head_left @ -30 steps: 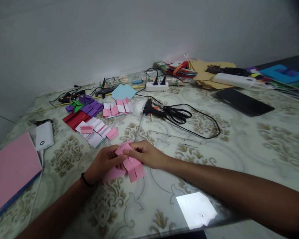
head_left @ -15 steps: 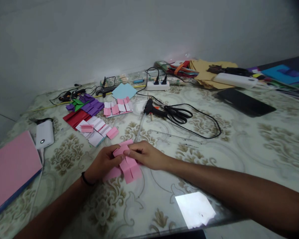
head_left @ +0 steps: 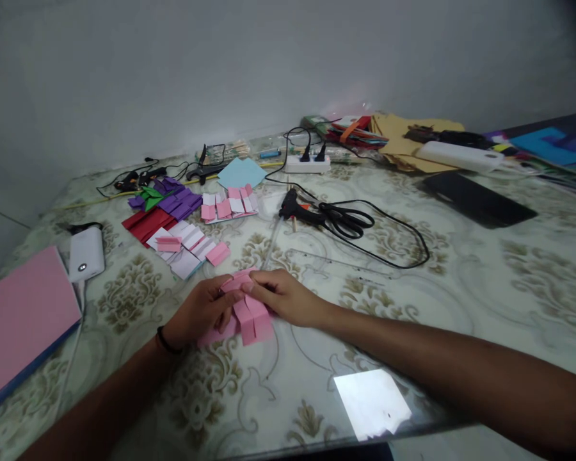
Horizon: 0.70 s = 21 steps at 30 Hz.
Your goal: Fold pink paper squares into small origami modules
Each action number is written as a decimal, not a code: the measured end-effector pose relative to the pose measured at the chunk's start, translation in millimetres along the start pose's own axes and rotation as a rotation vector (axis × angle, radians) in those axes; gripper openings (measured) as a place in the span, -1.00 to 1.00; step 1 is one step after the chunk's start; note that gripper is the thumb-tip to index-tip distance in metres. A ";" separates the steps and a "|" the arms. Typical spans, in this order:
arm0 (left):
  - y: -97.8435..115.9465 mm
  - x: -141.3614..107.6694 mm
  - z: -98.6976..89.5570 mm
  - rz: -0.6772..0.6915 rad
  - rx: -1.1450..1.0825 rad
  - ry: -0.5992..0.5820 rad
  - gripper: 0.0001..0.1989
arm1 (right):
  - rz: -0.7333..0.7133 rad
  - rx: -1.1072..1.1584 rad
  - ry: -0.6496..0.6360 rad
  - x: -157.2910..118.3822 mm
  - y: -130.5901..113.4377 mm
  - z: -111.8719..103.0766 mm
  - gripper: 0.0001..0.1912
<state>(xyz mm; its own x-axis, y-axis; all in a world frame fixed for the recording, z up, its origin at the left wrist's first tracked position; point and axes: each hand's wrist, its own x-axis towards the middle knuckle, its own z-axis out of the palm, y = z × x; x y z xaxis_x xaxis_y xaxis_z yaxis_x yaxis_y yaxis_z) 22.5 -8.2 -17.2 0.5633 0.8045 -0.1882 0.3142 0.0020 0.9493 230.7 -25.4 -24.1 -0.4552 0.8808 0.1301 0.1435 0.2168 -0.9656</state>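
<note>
The left hand (head_left: pixel 206 308), with a thin black band (head_left: pixel 167 340) on its wrist, grips the left side of a piece of pink folded paper (head_left: pixel 255 318), and the right hand (head_left: pixel 288 298) pinches it from the other side; the thumbs lie close together on its upper face, while some of the fingers are hidden behind it; the paper is just above the cream tablecloth with brown floral motifs (head_left: pixel 300 368), its creased, slit end pointing toward the person; beyond the hands lie a row of white-and-pink folded paper strips (head_left: pixel 185 250), dark red folded paper (head_left: pixel 146 224) and purple folded paper (head_left: pixel 181 203); farther back, a black glue gun (head_left: pixel 295 208) rests beside its looped black cord (head_left: pixel 348 223), with a clear flat ruler (head_left: pixel 338 262) nearer the right hand; to the left, a white rectangular power bank (head_left: pixel 87 254) sits by a large pink sheet with a blue edge beneath it (head_left: pixel 26 317)
</note>
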 end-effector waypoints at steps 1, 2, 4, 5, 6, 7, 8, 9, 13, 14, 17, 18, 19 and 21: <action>0.5 0.8 0.5 -0.005 -0.023 0.011 -0.67 | 0.016 0.026 0.011 -0.1 -0.3 -0.1 -0.43; 1.1 1.4 0.9 -0.007 -0.038 0.022 -0.66 | 0.036 0.052 0.024 -0.2 -0.5 -0.1 -0.44; 2.6 2.2 1.3 0.001 -0.043 0.043 -0.60 | 0.077 0.089 0.052 -0.4 -0.6 -0.1 -0.44; 3.5 2.1 1.3 0.008 -0.032 0.049 -0.55 | 0.089 0.099 0.058 -0.5 -0.6 -0.1 -0.45; 4.4 1.8 1.2 0.014 -0.019 0.053 -0.51 | 0.089 0.104 0.056 -0.5 -0.7 -0.1 -0.45; 5.2 1.3 1.1 0.019 -0.007 0.057 -0.48 | 0.080 0.102 0.042 -0.5 -0.7 -0.2 -0.45; 5.8 0.7 0.9 0.020 0.001 0.057 -0.47 | 0.065 0.095 0.018 -0.5 -0.7 -0.4 -0.46; 6.1 0.1 0.8 0.019 0.005 0.051 -0.48 | 0.048 0.085 -0.011 -0.4 -0.8 -0.6 -0.46; 5.0 -1.0 0.9 0.000 -0.001 0.019 -0.56 | 0.019 0.048 -0.068 0.1 -0.4 -1.4 -0.47; 4.2 -0.9 1.2 -0.003 0.000 0.016 -0.57 | 0.024 0.056 -0.064 0.3 -0.2 -1.3 -0.47; 1.7 -0.1 2.2 0.000 -0.003 0.027 -0.58 | 0.041 0.132 -0.065 0.7 0.4 -0.5 -0.49; 1.1 0.2 2.6 0.006 -0.009 0.043 -0.58 | 0.055 0.160 -0.059 0.7 0.6 -0.2 -0.49; 0.5 0.4 2.9 0.014 -0.016 0.065 -0.57 | 0.075 0.181 -0.046 0.8 0.9 -0.1 -0.49; -0.1 0.7 2.9 0.019 -0.032 0.110 -0.55 | 0.108 0.197 -0.015 0.7 1.6 -0.3 -0.47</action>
<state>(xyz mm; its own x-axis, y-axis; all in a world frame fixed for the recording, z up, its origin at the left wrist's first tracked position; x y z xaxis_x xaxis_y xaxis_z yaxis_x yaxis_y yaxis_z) 25.1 -9.4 -18.1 0.4809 0.8651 -0.1426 0.2785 0.0035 0.9604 230.9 -24.3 -25.4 -0.4593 0.8880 0.0215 0.0184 0.0337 -0.9993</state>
